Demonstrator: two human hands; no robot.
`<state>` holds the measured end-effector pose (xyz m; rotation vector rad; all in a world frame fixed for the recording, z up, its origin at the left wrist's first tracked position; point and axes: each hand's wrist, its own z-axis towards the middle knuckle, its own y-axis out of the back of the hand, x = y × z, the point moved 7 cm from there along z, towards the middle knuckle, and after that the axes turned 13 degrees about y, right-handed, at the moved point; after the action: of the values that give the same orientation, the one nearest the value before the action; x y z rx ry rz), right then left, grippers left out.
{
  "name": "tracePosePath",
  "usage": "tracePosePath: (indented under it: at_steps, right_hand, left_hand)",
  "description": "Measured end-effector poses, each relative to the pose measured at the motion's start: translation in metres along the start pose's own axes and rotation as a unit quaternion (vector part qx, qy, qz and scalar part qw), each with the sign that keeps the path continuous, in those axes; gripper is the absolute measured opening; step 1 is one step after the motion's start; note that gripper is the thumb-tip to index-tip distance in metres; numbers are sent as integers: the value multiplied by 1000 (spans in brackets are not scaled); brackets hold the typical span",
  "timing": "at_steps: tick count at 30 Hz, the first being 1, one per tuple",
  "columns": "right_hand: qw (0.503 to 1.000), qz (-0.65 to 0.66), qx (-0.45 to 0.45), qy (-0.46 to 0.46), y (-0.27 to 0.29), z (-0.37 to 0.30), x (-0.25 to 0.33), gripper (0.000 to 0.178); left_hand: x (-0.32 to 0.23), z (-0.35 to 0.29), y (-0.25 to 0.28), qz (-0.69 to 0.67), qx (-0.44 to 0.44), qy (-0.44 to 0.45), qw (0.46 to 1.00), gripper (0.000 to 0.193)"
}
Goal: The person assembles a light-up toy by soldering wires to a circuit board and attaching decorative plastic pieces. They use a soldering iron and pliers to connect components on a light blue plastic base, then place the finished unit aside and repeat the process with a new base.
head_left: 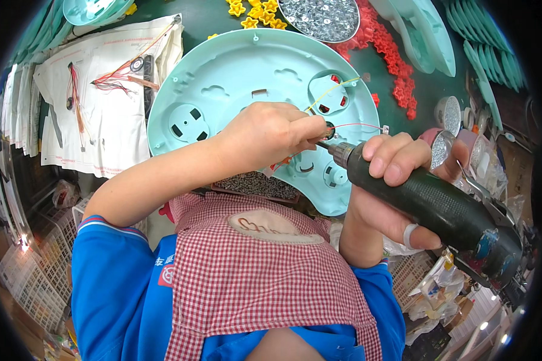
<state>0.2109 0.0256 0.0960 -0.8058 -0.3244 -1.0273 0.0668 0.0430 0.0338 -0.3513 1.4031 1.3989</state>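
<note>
My right hand (372,207), with a ring on one finger, is wrapped round a dark electric screwdriver (421,201). Its metal tip end points left, toward my left hand (268,133). The fingers of that hand are pinched together at the tip; what they hold is hidden. Beneath both hands lies a mint-green plastic shell (223,72) with round recesses, slots and small posts. A yellow wire (328,93) and a red wire (358,125) run over its right side, near a small dark round part (329,128) beside my left fingertips.
Yellow star-shaped pieces (256,12), a dish of metal screws (319,18) and red star-shaped pieces (397,78) lie beyond the shell. At left, wired parts (123,78) rest on white sheets (111,141). A tray of small dark screws (256,185) sits before me; more green shells (424,36) stand far right.
</note>
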Motion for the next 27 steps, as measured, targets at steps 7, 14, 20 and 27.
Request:
tracePosePath:
  at_steps: [7,14,20,27]
  right_hand:
    - [1000,9,-2,7,0,0,-1,113]
    - [1000,-16,8,15,-1,1,-4,114]
    - [998,-33,-21,43,4,-1,-7,114]
    - [996,-68,22,55,17,6,-21,115]
  left_hand:
    - [-6,-5,-1,47,-37,-50,997,24]
    - [-7,-4,0,75,-54,-52,994,19]
    - [-5,0,6,57,-41,22,997,31]
    - [9,-14,-7,116,86,83,986,32]
